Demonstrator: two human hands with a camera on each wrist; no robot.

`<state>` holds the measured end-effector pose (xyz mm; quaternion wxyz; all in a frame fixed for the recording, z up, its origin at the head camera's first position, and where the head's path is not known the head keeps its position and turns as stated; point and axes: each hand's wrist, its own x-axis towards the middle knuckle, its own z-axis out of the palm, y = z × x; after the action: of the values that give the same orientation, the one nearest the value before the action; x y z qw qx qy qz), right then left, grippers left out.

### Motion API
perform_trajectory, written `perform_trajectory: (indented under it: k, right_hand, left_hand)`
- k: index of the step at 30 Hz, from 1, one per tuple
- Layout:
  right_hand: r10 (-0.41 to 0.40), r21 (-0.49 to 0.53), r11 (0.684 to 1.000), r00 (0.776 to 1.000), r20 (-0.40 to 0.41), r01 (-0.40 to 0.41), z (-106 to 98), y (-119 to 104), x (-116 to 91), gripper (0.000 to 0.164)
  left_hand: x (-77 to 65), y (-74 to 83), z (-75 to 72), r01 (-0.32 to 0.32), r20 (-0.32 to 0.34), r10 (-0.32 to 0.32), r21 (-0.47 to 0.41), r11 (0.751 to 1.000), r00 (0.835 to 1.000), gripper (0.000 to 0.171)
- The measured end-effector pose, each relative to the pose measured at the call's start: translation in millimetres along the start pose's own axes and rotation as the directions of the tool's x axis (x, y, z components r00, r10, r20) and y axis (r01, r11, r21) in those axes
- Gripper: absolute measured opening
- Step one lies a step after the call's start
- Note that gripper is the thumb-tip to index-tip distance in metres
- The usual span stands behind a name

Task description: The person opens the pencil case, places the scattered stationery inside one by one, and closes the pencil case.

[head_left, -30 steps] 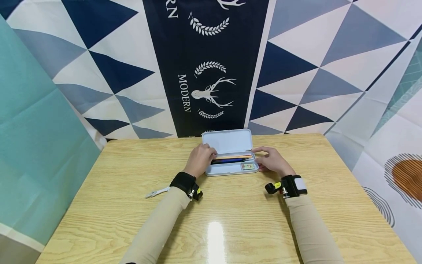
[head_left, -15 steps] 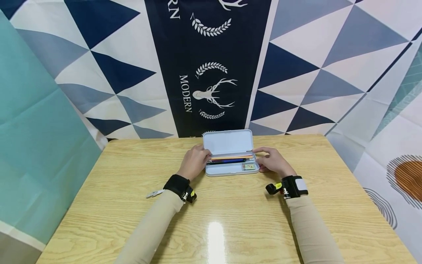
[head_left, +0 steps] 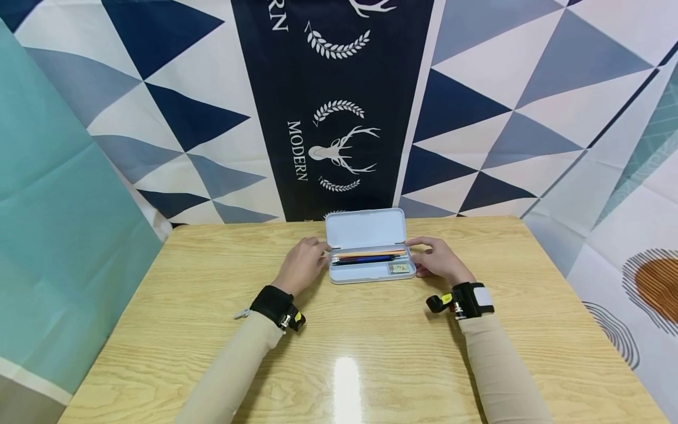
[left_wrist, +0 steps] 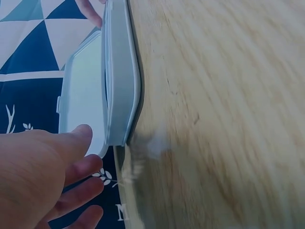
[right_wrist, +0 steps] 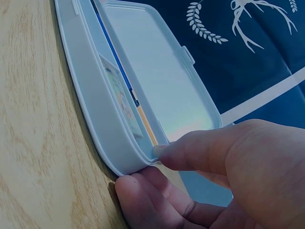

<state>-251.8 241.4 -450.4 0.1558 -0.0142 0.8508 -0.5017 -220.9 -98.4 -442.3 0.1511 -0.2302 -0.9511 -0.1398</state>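
Observation:
A light-blue pencil case [head_left: 356, 272] lies on the table with its lid [head_left: 365, 228] raised against the patterned cloth behind. Inside are several pencils and pens [head_left: 371, 257], and an eraser [head_left: 399, 268] sits in the front right compartment. My left hand [head_left: 303, 263] is beside the case's left end, thumb and fingers apart; the left wrist view shows nothing between them. My right hand [head_left: 441, 260] grips the right end. In the right wrist view its thumb [right_wrist: 190, 150] is on the rim and its fingers [right_wrist: 138, 195] are against the outer wall.
A small grey-white tool [head_left: 242, 314], partly behind the left wristband, lies on the wooden table [head_left: 392, 347]. Patterned cloth [head_left: 339, 118] hangs along the table's back edge. A teal cloth [head_left: 63, 194] hangs at the left side.
My left hand has come away from the pencils, moving left to the outside of the case's left end, uncovering their left ends. My right hand stays at the right end.

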Motion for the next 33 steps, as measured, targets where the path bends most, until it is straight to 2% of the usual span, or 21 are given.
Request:
perform_trajectory:
  k: [10,20,27,33]
  right_hand:
    - [-0.002,-0.008,1.0,1.0,-0.004,0.002,-1,3,0,0.044]
    - [-0.013,-0.013,1.0,1.0,0.005,0.013,-1,2,-1,0.045]
    - [0.001,-0.039,0.999,1.0,-0.011,-0.002,1,1,0,0.044]
    - [0.008,-0.054,0.999,1.0,-0.024,-0.009,1,1,-1,0.043]
  left_hand:
    - [-8.5,-2.9,-10.9,-0.042,-0.037,0.041,-0.027,0.999,0.998,0.023]
    - [-15.9,-2.8,-26.7,-0.042,-0.022,0.041,-0.019,0.999,0.999,0.023]
    - [-21.9,-1.9,-36.5,-0.083,-0.017,0.083,0.0,0.997,0.996,0.022]
    - [-27.3,-2.3,-39.9,-0.11,-0.001,0.11,-0.02,0.994,0.994,0.02]
